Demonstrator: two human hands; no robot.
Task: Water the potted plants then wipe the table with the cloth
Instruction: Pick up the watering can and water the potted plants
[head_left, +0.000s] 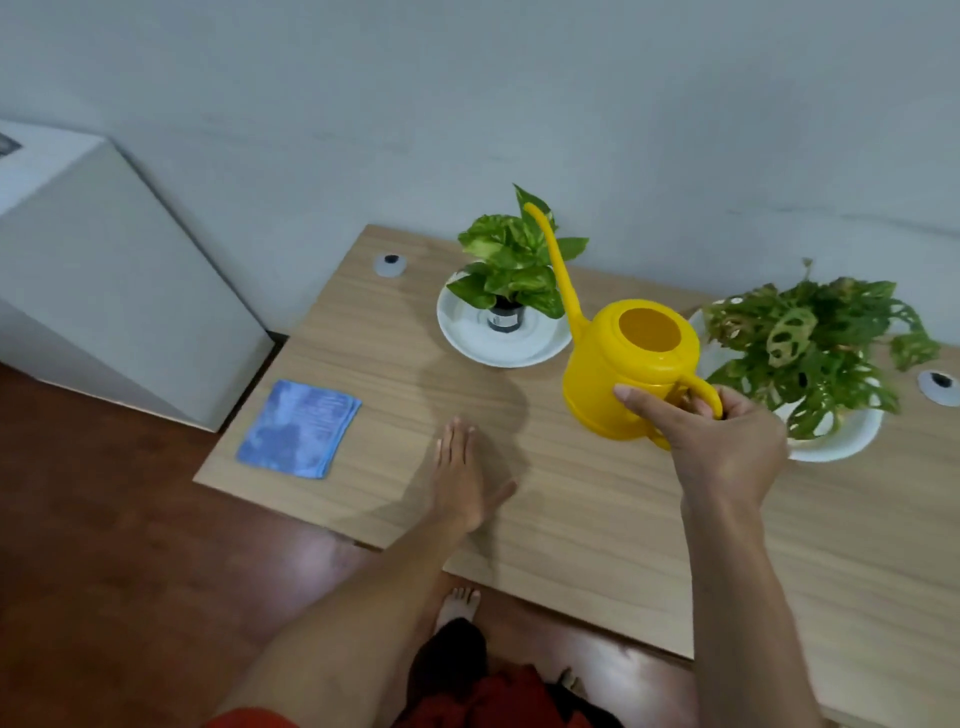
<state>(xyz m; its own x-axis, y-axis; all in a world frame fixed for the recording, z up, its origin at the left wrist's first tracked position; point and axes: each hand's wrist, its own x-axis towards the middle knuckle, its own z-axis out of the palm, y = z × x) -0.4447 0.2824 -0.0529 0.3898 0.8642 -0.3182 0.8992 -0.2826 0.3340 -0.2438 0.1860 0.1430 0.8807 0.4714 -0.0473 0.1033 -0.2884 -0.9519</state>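
Observation:
A yellow watering can (618, 374) stands mid-table, its long spout rising toward the left plant. My right hand (722, 441) is wrapped around its handle. The left plant (514, 265), with variegated leaves in a small dark pot, sits on a white saucer (467, 338). On the right, a plant with holed leaves (815, 353) spreads over a second white saucer (841, 441). My left hand (462, 473) lies flat on the wooden table (597, 519), fingers together, holding nothing. A folded blue cloth (298, 428) rests near the table's left front corner.
Two round white cable grommets are set into the tabletop, one at the back left (390, 265) and one at the right (937, 387). A grey-white cabinet (104, 286) stands to the left. The wall runs just behind the plants. My bare foot (457, 605) is on the reddish floor.

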